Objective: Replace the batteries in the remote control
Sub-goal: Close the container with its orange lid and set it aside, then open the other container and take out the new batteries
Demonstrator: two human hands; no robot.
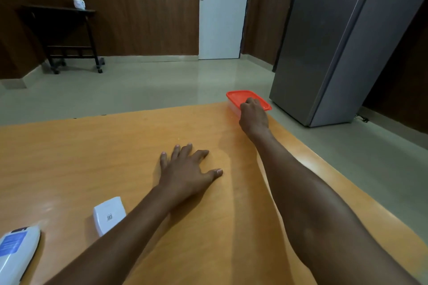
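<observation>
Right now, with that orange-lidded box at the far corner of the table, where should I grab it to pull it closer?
Grip the box by its long near side, coming from above and behind, where the right hand already rests. It is low and flat, the lid overhangs as a rim for fingers, and it sits close to the table corner, so probably draw it inward.

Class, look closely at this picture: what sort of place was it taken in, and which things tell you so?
Probably a room in a home, perhaps a kitchen or dining area. A tall grey refrigerator stands on the tiled floor, beside a wooden table and a white door.
</observation>
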